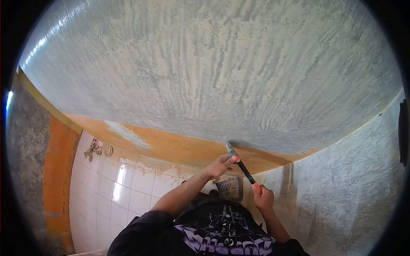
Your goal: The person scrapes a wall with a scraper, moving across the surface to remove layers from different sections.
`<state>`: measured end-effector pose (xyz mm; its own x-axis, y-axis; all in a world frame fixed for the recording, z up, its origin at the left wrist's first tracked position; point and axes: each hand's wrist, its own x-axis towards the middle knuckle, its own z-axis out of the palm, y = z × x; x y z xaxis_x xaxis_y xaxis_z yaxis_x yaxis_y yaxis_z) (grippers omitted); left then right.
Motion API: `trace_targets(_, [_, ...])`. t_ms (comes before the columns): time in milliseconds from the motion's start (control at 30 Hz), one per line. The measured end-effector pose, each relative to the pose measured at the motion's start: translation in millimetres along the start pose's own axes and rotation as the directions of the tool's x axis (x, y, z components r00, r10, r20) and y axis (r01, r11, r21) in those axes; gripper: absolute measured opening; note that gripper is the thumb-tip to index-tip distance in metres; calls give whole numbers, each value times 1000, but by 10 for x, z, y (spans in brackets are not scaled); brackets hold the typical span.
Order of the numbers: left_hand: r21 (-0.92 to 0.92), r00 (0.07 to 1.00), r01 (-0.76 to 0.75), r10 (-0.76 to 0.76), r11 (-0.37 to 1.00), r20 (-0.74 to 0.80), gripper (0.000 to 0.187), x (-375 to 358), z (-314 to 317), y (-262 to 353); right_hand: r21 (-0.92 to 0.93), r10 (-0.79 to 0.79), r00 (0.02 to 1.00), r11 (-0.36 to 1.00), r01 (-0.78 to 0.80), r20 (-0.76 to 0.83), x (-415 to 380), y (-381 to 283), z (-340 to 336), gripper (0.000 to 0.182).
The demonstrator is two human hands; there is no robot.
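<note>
A scraper (245,169) with a black shaft, red-orange grip parts and a greyish blade end is held slantwise in front of my body. My left hand (220,167) is closed around the shaft near the blade end, by the upper red part. Lower down, my right hand (264,198) wraps the red grip at the handle's end. The blade end meets the wall (205,81) close to where its scraped grey surface borders an orange painted band (183,145). Whitish dust coats my left forearm.
White floor tiles (143,185) lie below, with a dirty cloth (94,147) and a small ring (109,150) by the wall. A grey slatted container (229,188) stands near my feet. Another grey wall (341,192) closes the right side; an orange strip (57,170) runs down the left.
</note>
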<state>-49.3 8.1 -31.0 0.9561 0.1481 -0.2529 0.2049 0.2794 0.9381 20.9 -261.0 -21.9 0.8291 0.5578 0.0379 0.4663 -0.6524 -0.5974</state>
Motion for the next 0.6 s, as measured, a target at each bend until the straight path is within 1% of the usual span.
trace_targets(33, [0,1000,3,-3,1000,10,42,8,-2,2,-23,-11,1000,1000,11,-7,12,-15,26,52])
trace_targets(100, [-1,1000,8,-8,1000,23,43,23,-1,26,0,39,999,999,-39,-6,-8,-60,40,51])
trace_targets(133, [-32,1000,-3,4,999,26,44,17,30,37,11,63,998,998,-63,0,-20,-77,33,51])
trace_targets(200, [-86,999,-24,28,996,37,45,14,93,78,25,44,999,999,-43,-10,14,-25,-52,51])
trace_targets(300, [20,995,-46,44,999,92,46,57,77,90,15,29,1000,999,-28,-11,1,-22,-84,51])
trace_targets(400, [0,998,-21,21,1000,51,46,31,-66,-18,-9,-24,999,1000,23,-41,-10,-28,3,50])
trace_targets(433, [14,998,-21,20,1000,58,46,59,-95,-31,-9,-48,997,999,48,-56,-11,-47,70,49])
trace_targets(500, [36,998,-14,11,999,61,46,60,-118,-47,35,-13,998,999,15,-58,-65,-64,131,47])
trace_targets(600, [-10,999,-32,33,999,44,45,8,-47,0,56,10,999,998,-7,-53,-68,-87,138,46])
